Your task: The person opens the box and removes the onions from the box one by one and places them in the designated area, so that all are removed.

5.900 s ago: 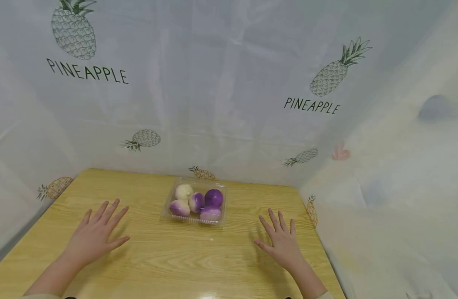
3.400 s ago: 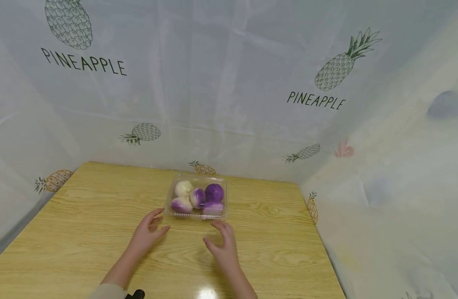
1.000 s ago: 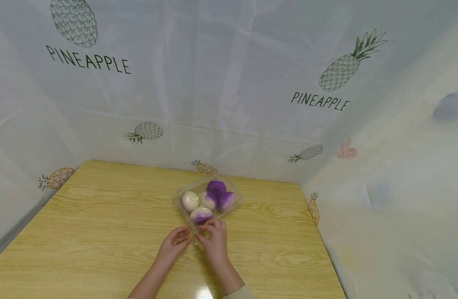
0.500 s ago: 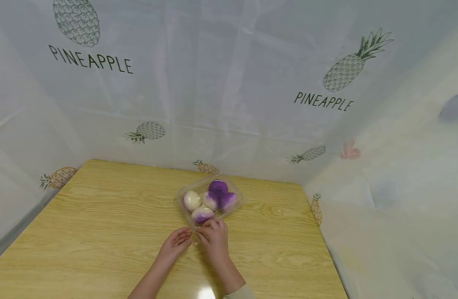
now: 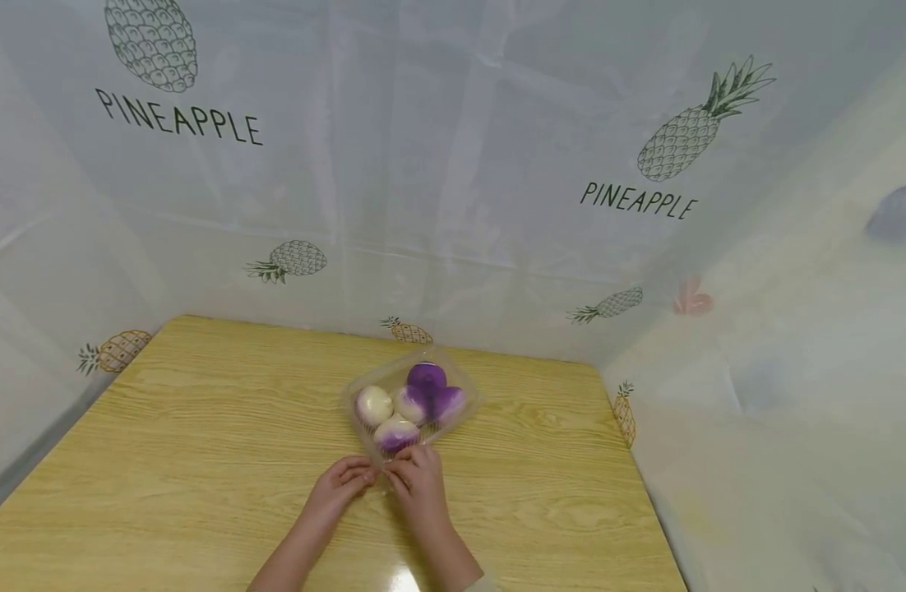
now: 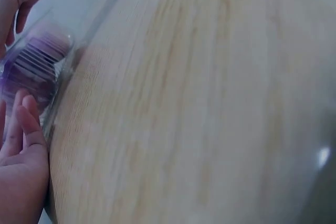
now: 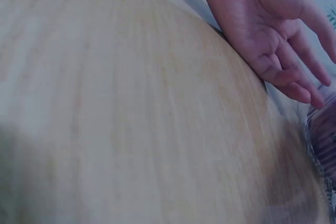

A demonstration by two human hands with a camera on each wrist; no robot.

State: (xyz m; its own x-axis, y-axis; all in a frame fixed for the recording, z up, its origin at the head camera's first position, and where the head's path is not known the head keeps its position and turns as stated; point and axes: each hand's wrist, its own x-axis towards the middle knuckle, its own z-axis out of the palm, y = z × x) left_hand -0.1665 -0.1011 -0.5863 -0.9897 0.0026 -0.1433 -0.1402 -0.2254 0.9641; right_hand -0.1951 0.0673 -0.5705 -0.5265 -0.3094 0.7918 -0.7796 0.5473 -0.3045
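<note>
A clear plastic clamshell box (image 5: 464, 401) lies turned cornerwise on the wooden table, with one corner pointing toward me. Inside it are several round white-and-purple pieces (image 5: 375, 406), one of them almost wholly purple (image 5: 427, 376). My left hand (image 5: 335, 492) meets that near corner from the left, thumb and forefinger pinching its edge. From the right, my right hand (image 5: 419, 485) pinches the same corner between thumb and fingers. In the left wrist view, the box's ribbed side (image 6: 39, 59) shows beside the hands. Another stretch of that ribbed wall (image 7: 324, 124) appears at the right wrist view's edge.
The wooden table (image 5: 224, 427) extends around the box on all sides. Behind it hangs a pale curtain (image 5: 423, 164) printed with pineapples, and a light curtain (image 5: 808, 395) runs along the right side.
Both hands have come from lying spread apart to the box's near corner. The box has been turned cornerwise. In the last half second, box and hands have shifted slightly toward me.
</note>
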